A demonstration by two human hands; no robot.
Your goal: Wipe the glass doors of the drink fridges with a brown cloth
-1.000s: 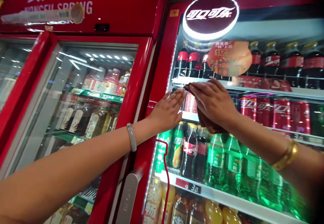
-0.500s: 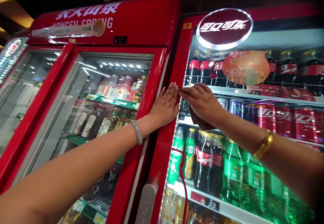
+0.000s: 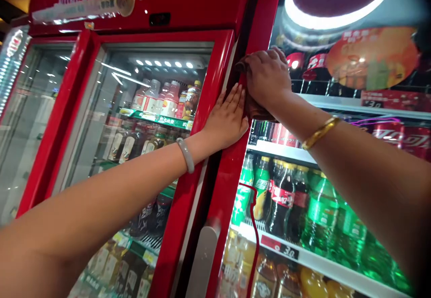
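My left hand (image 3: 226,120) lies flat with its fingers stretched out on the red door frame (image 3: 226,177) of the right-hand drinks fridge. A grey bangle (image 3: 185,155) circles that wrist. Just above and to the right, my right hand (image 3: 269,76) presses a dark brown cloth (image 3: 257,108) against the upper part of the same frame and the glass edge. Its fingers are bent over the cloth, which sticks out on the left and below. On the right wrist sits a gold bangle (image 3: 320,133).
A red Nongfu Spring fridge (image 3: 191,10) with glass doors stands on the left, bottles on its shelves. Behind the right-hand glass are cola bottles (image 3: 282,199), green bottles (image 3: 321,208) and red cans (image 3: 389,132). A grey door handle (image 3: 203,262) is low on the frame. An orange sticker (image 3: 373,60) is on the glass.
My right hand has moved up the frame with the cloth and now lies over it, above my left hand. My left hand stays on the frame. The view has shifted closer.
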